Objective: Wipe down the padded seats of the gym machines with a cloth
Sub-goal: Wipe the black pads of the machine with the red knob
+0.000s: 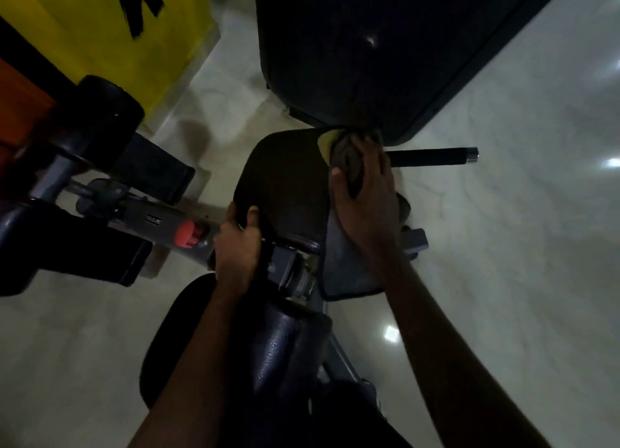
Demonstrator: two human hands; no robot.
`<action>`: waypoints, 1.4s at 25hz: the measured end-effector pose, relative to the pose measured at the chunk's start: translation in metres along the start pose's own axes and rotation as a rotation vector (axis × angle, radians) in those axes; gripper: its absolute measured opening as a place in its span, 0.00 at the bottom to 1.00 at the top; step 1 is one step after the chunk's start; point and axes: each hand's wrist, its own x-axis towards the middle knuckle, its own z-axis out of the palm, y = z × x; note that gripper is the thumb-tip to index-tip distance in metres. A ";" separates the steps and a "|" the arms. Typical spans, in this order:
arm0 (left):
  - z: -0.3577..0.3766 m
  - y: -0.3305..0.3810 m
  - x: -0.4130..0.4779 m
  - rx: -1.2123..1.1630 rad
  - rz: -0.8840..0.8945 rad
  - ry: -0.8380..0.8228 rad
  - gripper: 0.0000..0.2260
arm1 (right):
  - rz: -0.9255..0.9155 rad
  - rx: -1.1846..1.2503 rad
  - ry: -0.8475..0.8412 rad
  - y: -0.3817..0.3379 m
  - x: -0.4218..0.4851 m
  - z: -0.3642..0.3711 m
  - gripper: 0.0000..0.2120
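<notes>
A black padded seat (pixel 285 179) of a gym machine lies in the middle of the view. My right hand (pixel 365 192) presses a bunched dark cloth (pixel 349 155), with a yellow patch showing at its far end, onto the seat's far right corner. Its fingers curl over the cloth. My left hand (pixel 240 236) grips the seat's near left edge, thumb on top of the pad. A large black back pad (pixel 369 45) rises just beyond the seat. The light is dim.
A black handle bar (pixel 432 156) sticks out to the right of the seat. Black roller pads (pixel 104 112) and a grey frame with a red knob (pixel 189 234) stand at left. A yellow wall panel (pixel 110 28) is at top left. Pale glossy floor (pixel 503 246) spreads to the right.
</notes>
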 end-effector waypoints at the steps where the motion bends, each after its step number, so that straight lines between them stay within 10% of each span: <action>1: 0.000 -0.001 0.000 -0.006 0.005 -0.005 0.22 | 0.060 0.003 0.006 -0.002 -0.008 0.000 0.29; 15: -0.003 0.004 0.000 -0.134 -0.040 0.049 0.18 | 0.225 0.139 -0.006 0.020 0.074 -0.014 0.17; 22: 0.001 -0.004 0.009 -0.102 0.061 0.053 0.18 | 0.298 0.202 -0.304 0.062 0.122 -0.019 0.30; 28: -0.001 -0.012 0.016 -0.059 0.021 0.064 0.19 | -0.062 0.081 -0.217 0.057 0.072 -0.036 0.27; 35: -0.007 -0.013 0.021 -0.412 -0.139 0.100 0.05 | -0.715 -0.148 -0.584 0.001 0.016 -0.031 0.20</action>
